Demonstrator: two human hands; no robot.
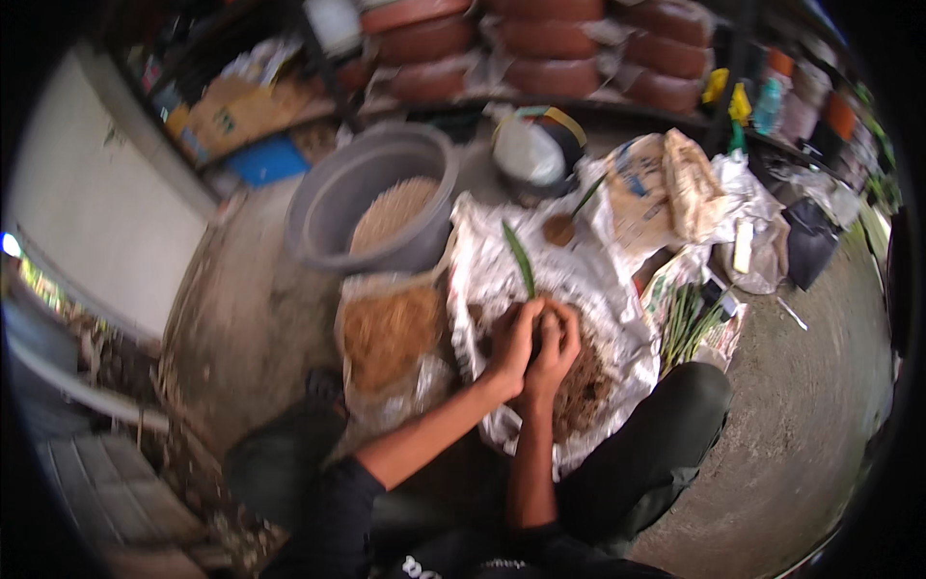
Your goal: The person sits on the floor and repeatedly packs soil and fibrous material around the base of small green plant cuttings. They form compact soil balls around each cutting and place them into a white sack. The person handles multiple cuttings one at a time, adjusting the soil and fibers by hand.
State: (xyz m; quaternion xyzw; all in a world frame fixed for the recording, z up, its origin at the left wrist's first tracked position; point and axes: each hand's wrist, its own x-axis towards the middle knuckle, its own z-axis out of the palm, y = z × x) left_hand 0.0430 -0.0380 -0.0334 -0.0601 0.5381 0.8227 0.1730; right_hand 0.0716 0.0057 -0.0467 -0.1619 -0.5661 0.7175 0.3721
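Observation:
My left hand [512, 347] and my right hand [553, 347] are cupped together around the base of a plant cutting, whose single green leaf [519, 259] points up and away from me. Something dark shows between the palms, but the fingers hide most of it. Beneath the hands, brown potting mix [584, 387] lies on an opened white woven sack [622, 318]. Farther up that sack sits a round brown clump [559, 229] with another narrow green leaf [589, 194] beside it.
A grey plastic tub [300, 235] of pale grains stands at upper left, above a clear bag of brown fibre [391, 333]. Green cut stems [687, 326] lie on a printed sack at right. Crumpled sacks [640, 195] and stacked reddish-brown pots [550, 40] are farther back. My knees flank the white sack.

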